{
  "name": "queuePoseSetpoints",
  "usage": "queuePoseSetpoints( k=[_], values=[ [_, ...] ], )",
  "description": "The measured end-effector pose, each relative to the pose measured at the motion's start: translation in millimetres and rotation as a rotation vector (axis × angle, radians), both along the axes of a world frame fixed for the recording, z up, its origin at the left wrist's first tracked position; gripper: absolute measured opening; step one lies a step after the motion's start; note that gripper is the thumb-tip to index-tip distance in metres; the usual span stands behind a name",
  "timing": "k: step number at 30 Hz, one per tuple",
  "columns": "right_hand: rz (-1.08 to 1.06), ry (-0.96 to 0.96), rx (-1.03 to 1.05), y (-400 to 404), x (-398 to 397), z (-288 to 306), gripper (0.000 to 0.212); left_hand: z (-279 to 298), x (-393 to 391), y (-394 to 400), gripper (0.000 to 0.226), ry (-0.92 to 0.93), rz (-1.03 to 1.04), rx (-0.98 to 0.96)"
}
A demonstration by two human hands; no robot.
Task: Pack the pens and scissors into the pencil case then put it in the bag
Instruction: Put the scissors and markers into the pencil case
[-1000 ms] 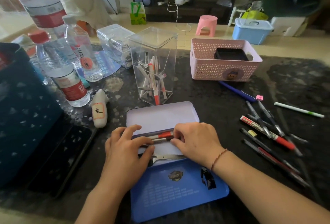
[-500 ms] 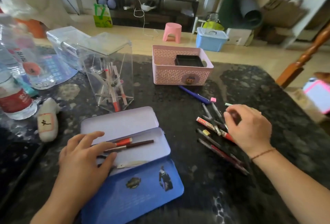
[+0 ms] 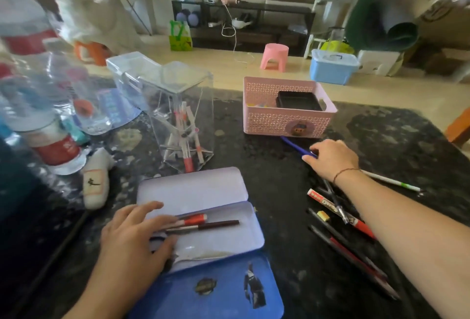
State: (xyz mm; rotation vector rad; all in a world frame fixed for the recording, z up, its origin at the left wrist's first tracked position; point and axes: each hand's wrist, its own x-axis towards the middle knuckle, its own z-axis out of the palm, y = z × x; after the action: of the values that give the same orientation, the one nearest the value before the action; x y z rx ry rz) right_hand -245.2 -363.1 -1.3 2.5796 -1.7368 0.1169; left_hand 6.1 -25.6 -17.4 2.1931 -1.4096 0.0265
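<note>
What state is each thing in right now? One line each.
pencil case: lid open, flat on the table
two pens: lying in the case tray
scissors: in the tray, closed
left hand: resting on the tray, fingers relaxed
right hand: on the blue pen; grip unclear
clear box: lidded, upright, pens inside
pink basket: open-topped

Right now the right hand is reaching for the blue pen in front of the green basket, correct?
Not quite: the basket is pink, not green. The head view shows the right hand on the blue pen in front of it.
</note>
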Motion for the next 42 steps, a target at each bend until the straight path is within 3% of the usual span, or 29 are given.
queuePoseSetpoints(
  k=[5,8,10,14,18,25,37,42],
  values=[
    [0.019,-0.041,-0.11,2,16,5,0.026,4,5,0,0.025,0.08,0.027,0.06],
    [0.224,-0.304,-0.281,53,18,33,0.025,6,7,0,0.024,0.107,0.046,0.049],
    [0.485,-0.391,-0.215,111,24,51,0.027,8,7,0,0.023,0.119,0.06,0.025],
    [0.756,-0.215,-0.026,197,46,43,0.022,10,4,0,0.018,0.145,0.093,-0.003],
    [0.693,-0.164,0.124,218,63,25,0.027,13,0,1,0.017,0.211,0.087,0.005],
    [0.633,-0.205,0.171,217,70,19,0.026,14,-3,3,0.012,0.211,-0.006,0.068],
    [0.668,-0.211,0.021,206,62,8,0.012,15,-7,0,0.009,0.153,-0.024,0.158],
    [0.749,-0.205,0.058,209,64,8,0.018,17,-7,-5,0.029,0.173,-0.029,0.247]
  ],
)
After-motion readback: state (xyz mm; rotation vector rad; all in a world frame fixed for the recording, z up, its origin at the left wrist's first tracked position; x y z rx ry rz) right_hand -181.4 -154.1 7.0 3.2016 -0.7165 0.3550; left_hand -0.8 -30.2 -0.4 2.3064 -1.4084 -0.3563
